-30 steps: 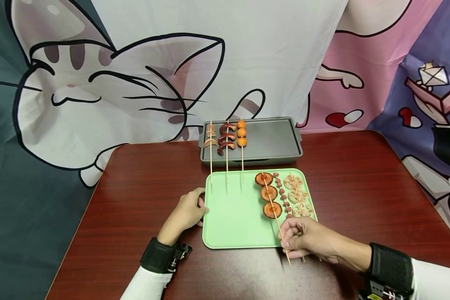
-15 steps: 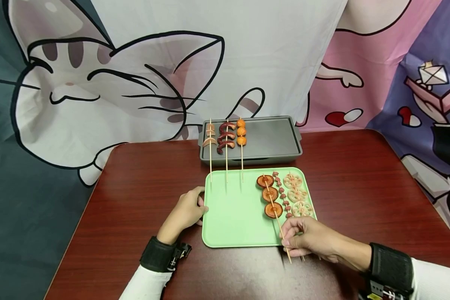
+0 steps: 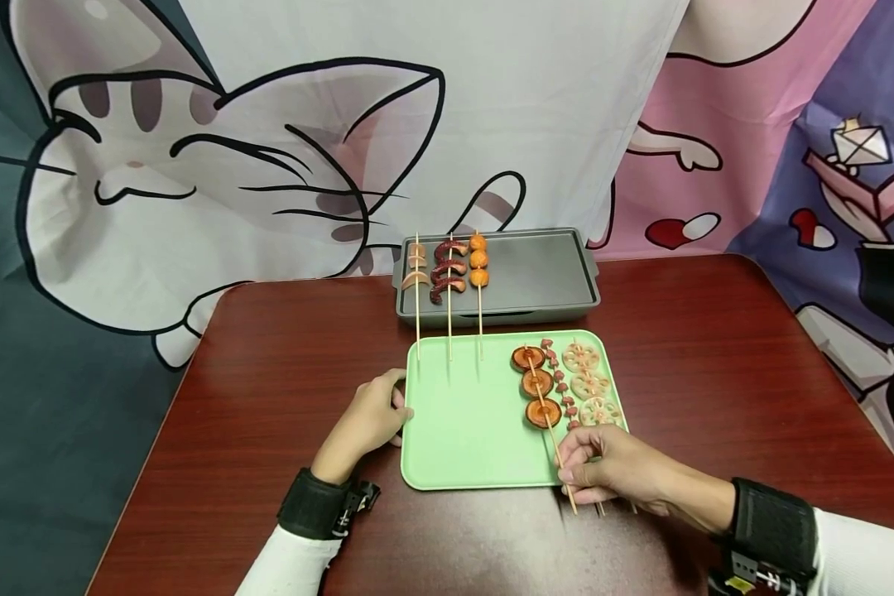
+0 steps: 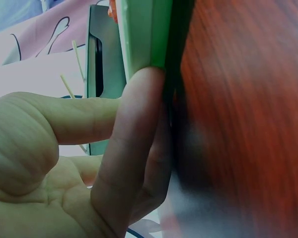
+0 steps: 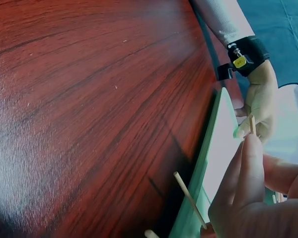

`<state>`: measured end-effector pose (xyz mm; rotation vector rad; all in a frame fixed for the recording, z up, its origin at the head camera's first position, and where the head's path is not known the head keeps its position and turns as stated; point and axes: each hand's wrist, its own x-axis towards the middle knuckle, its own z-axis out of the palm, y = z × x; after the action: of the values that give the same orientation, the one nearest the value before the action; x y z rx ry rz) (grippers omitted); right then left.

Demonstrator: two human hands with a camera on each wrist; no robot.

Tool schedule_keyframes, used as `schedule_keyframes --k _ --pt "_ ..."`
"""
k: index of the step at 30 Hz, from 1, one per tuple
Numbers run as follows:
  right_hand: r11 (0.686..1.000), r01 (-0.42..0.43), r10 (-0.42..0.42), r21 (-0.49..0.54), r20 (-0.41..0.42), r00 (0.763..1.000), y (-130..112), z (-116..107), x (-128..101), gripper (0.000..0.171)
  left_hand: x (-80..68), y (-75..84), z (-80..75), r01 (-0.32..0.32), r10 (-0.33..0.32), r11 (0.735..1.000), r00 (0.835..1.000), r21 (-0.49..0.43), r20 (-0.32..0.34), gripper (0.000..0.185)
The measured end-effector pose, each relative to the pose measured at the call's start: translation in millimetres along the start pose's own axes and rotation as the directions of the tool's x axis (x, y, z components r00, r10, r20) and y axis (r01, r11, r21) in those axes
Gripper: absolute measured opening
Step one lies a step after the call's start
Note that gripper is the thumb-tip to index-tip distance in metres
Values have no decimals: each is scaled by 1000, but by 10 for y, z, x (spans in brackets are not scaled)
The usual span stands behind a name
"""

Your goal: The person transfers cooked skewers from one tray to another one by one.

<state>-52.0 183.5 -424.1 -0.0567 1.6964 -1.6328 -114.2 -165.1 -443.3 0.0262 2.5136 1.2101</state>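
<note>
My left hand (image 3: pixel 371 414) grips the left edge of a light green tray (image 3: pixel 462 430) between thumb and fingers. The left wrist view shows the fingers close against the tray's rim (image 4: pixel 141 42). Over the tray's right part, my right hand (image 3: pixel 611 468) pinches the lower stick of a skewer of several round brown mushroom slices (image 3: pixel 537 382). In the right wrist view that stick's end (image 5: pixel 253 125) pokes out above the fingertips. Right of it lie a skewer of small reddish pieces (image 3: pixel 560 386) and a skewer of lotus root slices (image 3: pixel 590 385), their lower sticks partly hidden by the hand.
Behind the tray stands a grey grill pan (image 3: pixel 540 277). On its left side lie a skewer of pale pieces (image 3: pixel 416 263), one of dark red sausage pieces (image 3: pixel 449 269) and one of orange balls (image 3: pixel 478 259), sticks reaching over the tray. A printed cloth (image 3: pixel 551 91) hangs behind the table.
The mushroom skewer in my right hand has shifted slightly right, closer to the skewer of reddish pieces. My left hand keeps its grip on the tray edge.
</note>
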Motion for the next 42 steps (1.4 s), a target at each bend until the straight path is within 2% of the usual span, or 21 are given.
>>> schedule_keyframes --k 7,12,16,23,29,32,34,40,42 --pt "988 36 -36 -148 3 999 -21 -18 24 16 5 -14 -5 1 -1 1000 1000 2 -1 64" --pt "952 67 -74 -298 -12 997 -49 -33 63 12 9 -15 -7 -9 9 1000 1000 5 -2 64" --pt "897 73 -92 -437 -23 995 -75 -24 123 13 8 -17 -10 -10 10 1000 1000 13 -12 64" --pt "766 62 -101 -640 -25 995 -102 29 181 25 14 -13 -3 -15 15 1000 1000 15 -13 63" --pt "694 60 -120 -717 -33 992 -94 71 193 28 11 -20 -1 -16 17 1000 1000 15 -14 63" --pt "668 61 -132 -742 -37 991 -92 83 202 29 14 -21 1 -19 19 1000 1000 14 -15 62" --pt "659 59 -134 -750 -40 990 -96 88 202 30 15 -21 3 -20 20 1000 1000 14 -14 62" --pt "663 67 -147 -746 -41 988 -152 71 162 30 20 -17 7 -19 19 1000 1000 11 -8 62" --pt "648 91 -178 -756 -35 983 -187 43 149 28 22 -15 7 -16 16 1000 1000 10 -5 63"
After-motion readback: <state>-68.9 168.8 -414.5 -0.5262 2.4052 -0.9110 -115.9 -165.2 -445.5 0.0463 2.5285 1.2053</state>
